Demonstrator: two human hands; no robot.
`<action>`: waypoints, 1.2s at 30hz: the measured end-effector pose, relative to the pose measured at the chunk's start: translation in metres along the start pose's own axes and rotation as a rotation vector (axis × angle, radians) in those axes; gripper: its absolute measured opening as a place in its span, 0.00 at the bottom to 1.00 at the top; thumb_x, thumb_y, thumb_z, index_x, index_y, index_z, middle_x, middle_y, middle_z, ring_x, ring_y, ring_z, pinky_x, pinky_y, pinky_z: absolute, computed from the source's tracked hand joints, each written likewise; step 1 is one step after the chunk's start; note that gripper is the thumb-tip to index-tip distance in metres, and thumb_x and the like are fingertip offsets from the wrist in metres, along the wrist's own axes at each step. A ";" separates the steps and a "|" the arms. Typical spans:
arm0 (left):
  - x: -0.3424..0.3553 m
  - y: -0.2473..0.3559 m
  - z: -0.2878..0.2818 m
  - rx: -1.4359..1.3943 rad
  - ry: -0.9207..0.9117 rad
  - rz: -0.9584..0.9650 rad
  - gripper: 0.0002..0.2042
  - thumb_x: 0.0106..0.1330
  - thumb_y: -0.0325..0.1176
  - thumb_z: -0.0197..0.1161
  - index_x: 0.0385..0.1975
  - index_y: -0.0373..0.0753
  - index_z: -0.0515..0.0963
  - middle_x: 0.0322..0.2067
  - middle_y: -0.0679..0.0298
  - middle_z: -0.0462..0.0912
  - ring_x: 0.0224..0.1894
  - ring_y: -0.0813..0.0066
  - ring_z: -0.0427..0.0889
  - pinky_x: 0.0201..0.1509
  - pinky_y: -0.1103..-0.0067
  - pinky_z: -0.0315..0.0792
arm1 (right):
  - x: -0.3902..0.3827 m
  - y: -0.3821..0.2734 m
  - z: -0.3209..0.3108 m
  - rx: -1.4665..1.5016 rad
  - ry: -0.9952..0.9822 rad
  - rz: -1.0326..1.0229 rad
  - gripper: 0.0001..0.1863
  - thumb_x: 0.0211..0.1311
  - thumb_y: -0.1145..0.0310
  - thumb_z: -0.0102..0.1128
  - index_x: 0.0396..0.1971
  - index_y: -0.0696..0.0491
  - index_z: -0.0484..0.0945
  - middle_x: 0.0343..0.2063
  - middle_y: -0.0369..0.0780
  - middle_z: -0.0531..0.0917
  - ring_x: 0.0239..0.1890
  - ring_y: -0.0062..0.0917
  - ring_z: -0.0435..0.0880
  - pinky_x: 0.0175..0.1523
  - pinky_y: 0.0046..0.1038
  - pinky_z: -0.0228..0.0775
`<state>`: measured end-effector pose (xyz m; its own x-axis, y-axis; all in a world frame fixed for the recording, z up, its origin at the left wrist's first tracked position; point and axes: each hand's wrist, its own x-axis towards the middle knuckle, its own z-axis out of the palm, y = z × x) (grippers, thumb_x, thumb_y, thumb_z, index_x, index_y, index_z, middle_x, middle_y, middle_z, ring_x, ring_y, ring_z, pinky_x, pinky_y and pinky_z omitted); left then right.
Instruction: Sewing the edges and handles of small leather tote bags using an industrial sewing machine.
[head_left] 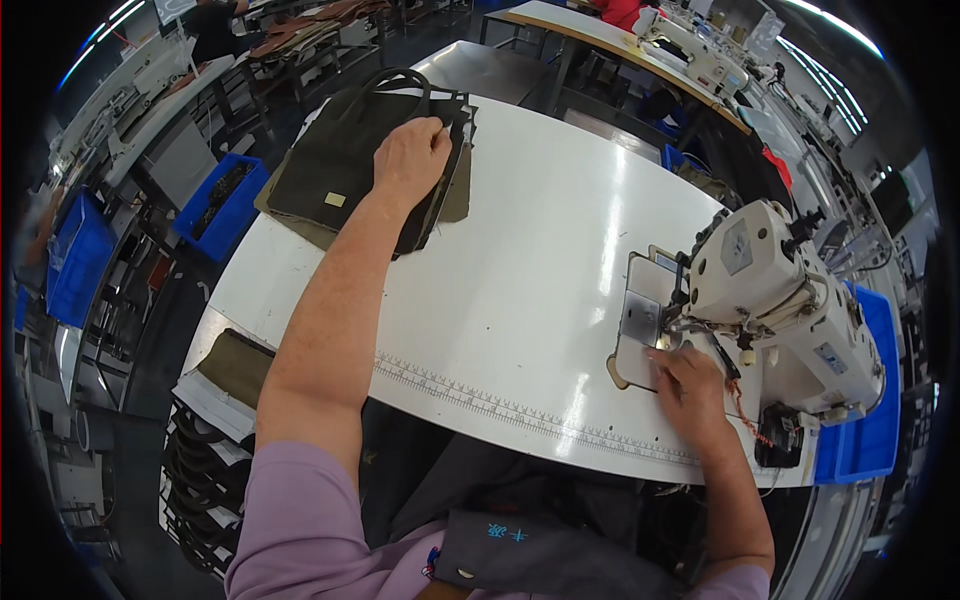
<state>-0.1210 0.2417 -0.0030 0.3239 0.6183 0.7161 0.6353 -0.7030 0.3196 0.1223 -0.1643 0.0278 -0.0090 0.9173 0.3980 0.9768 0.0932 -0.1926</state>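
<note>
My left hand (412,158) reaches to the far left of the table, its fingers closed at the right edge of a dark bag panel (325,165). This panel has loop handles and a small gold plate, and lies on a pile of similar dark and olive pieces. At the right, my right hand (692,388) is beside the metal bed plate (640,312) of a white sewing machine (770,270). Its thumb and forefinger come together just below the needle area; whatever they pinch, if anything, is too small to make out.
A printed ruler strip (480,402) runs along the near edge of the white table (520,240). Handled dark pieces (205,480) are stacked at the lower left. Blue bins (220,205) stand left of the table, and another blue tray (868,440) sits behind the machine.
</note>
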 end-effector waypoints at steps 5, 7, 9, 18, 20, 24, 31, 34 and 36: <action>0.016 -0.033 -0.009 -0.652 -0.173 -0.208 0.14 0.71 0.37 0.61 0.29 0.31 0.77 0.21 0.54 0.75 0.26 0.68 0.74 0.35 0.71 0.69 | 0.084 -0.058 0.047 0.150 -0.071 -0.233 0.20 0.55 0.74 0.70 0.51 0.51 0.83 0.40 0.38 0.82 0.44 0.34 0.80 0.48 0.36 0.69; 0.017 -0.039 -0.010 -0.709 -0.158 -0.192 0.12 0.71 0.36 0.61 0.30 0.32 0.77 0.21 0.60 0.72 0.27 0.77 0.68 0.36 0.76 0.67 | 0.131 -0.081 0.080 0.233 -0.007 -0.346 0.26 0.56 0.72 0.70 0.57 0.51 0.78 0.51 0.41 0.80 0.52 0.36 0.79 0.55 0.38 0.69; 0.016 -0.040 -0.011 -0.853 -0.222 -0.262 0.12 0.72 0.35 0.61 0.28 0.34 0.77 0.22 0.68 0.74 0.28 0.82 0.68 0.37 0.80 0.65 | 0.176 -0.100 0.111 0.267 0.064 -0.379 0.31 0.59 0.72 0.69 0.64 0.51 0.73 0.60 0.44 0.75 0.61 0.41 0.75 0.65 0.40 0.66; 0.023 -0.048 -0.040 -1.319 -0.036 -0.466 0.09 0.72 0.32 0.62 0.27 0.42 0.79 0.25 0.77 0.76 0.29 0.88 0.71 0.37 0.85 0.64 | 0.241 -0.113 0.176 0.244 -0.033 -0.274 0.43 0.64 0.57 0.67 0.73 0.55 0.56 0.73 0.50 0.65 0.79 0.44 0.55 0.80 0.51 0.47; 0.030 -0.054 -0.051 -1.314 0.007 -0.457 0.08 0.71 0.33 0.62 0.28 0.43 0.81 0.24 0.77 0.76 0.28 0.88 0.71 0.35 0.86 0.64 | 0.239 -0.109 0.177 0.313 -0.055 -0.264 0.43 0.67 0.56 0.66 0.74 0.56 0.53 0.73 0.50 0.63 0.80 0.44 0.52 0.80 0.52 0.45; 0.038 -0.053 -0.085 -1.182 0.208 -0.381 0.07 0.71 0.36 0.63 0.30 0.43 0.81 0.27 0.76 0.76 0.31 0.86 0.73 0.37 0.84 0.66 | 0.241 -0.111 0.180 0.228 -0.144 -0.203 0.39 0.72 0.48 0.57 0.73 0.57 0.58 0.75 0.47 0.61 0.81 0.39 0.51 0.81 0.50 0.42; 0.032 0.004 -0.124 -1.172 0.169 -0.234 0.08 0.70 0.34 0.62 0.37 0.36 0.81 0.32 0.71 0.79 0.31 0.86 0.74 0.38 0.85 0.68 | 0.241 -0.107 0.195 0.142 -0.103 -0.267 0.41 0.73 0.42 0.50 0.74 0.57 0.60 0.77 0.44 0.59 0.82 0.33 0.47 0.83 0.46 0.37; -0.002 0.064 -0.076 -1.264 -0.201 -0.104 0.08 0.73 0.34 0.62 0.35 0.38 0.81 0.30 0.77 0.76 0.34 0.89 0.71 0.39 0.86 0.65 | 0.246 -0.100 0.206 -0.080 -0.221 -0.325 0.35 0.74 0.45 0.51 0.73 0.50 0.64 0.75 0.42 0.64 0.78 0.36 0.59 0.80 0.46 0.46; -0.016 0.087 -0.056 -1.193 -0.594 0.070 0.13 0.75 0.41 0.63 0.36 0.35 0.79 0.31 0.72 0.80 0.36 0.84 0.75 0.44 0.83 0.70 | 0.238 -0.098 0.208 1.430 -0.288 0.026 0.31 0.72 0.49 0.53 0.69 0.48 0.70 0.70 0.42 0.71 0.73 0.36 0.65 0.78 0.45 0.50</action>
<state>-0.1104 0.1507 0.0485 0.7784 0.4125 0.4733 -0.2944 -0.4260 0.8555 -0.0205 0.1257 -0.0448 -0.2042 0.9530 0.2239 -0.0627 0.2156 -0.9745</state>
